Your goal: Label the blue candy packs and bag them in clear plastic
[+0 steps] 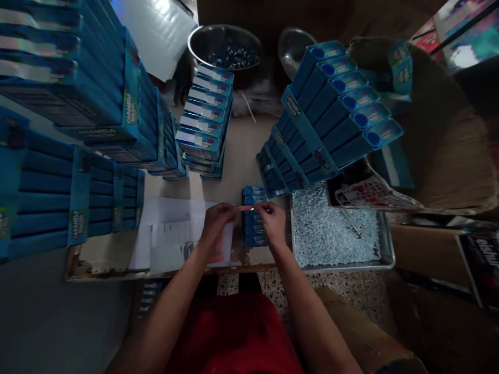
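A thin pink strip (pixel 245 208) with a whitish end is stretched between my two hands. My left hand (pixel 218 221) pinches its left end, and my right hand (pixel 274 223) has its fingers closed at the other end. Directly beneath lies a row of small blue boxes (pixel 255 241) on the table, partly covered by my fingers. White paper sheets (pixel 171 234) lie under and left of my left hand. To the right of my right hand stands a metal tray (pixel 385 259) filled with small pale blue and white pieces (pixel 323 234).
Tall stacks of blue boxes (pixel 97 88) crowd the left, with another stack (pixel 202 119) farther in and a leaning one (pixel 323 114) at right. Behind are a metal bowl (pixel 191 44) and a second bowl (pixel 292 49). An open cardboard box (pixel 448 130) overhangs the tray.
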Demonstrator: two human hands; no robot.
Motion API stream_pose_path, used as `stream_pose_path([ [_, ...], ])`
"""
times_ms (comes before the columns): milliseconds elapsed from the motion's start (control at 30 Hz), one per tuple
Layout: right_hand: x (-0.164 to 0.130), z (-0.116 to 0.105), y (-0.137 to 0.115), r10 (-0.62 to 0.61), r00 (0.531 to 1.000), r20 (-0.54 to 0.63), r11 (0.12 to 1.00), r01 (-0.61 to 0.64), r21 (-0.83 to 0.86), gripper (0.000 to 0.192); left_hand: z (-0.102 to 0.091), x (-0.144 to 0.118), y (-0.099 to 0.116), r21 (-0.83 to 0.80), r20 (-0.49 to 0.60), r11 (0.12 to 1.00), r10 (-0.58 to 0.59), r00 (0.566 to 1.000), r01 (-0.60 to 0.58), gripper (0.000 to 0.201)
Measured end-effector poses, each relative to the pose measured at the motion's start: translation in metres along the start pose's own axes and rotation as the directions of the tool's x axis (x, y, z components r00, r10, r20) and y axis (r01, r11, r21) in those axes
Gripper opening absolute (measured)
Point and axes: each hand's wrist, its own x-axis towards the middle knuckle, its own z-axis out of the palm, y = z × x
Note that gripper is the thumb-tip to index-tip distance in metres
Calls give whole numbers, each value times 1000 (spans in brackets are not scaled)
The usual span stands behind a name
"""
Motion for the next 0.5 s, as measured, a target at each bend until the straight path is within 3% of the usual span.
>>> stream_pose_path([
  [133, 54, 7, -2, -113, 994, 5, 970, 111, -215, 22, 22, 48, 6, -4, -103, 1000, 16, 995, -17, 38],
  [233, 75, 14, 3, -107, 994, 21, 914, 107, -392, 20, 25, 73, 4, 25, -137, 1000, -1, 991, 5, 38],
  [500, 78, 18, 9, -121, 992, 33, 872, 122, -474, 17, 23, 79, -4, 18, -132, 999, -43, 990, 46, 39],
])
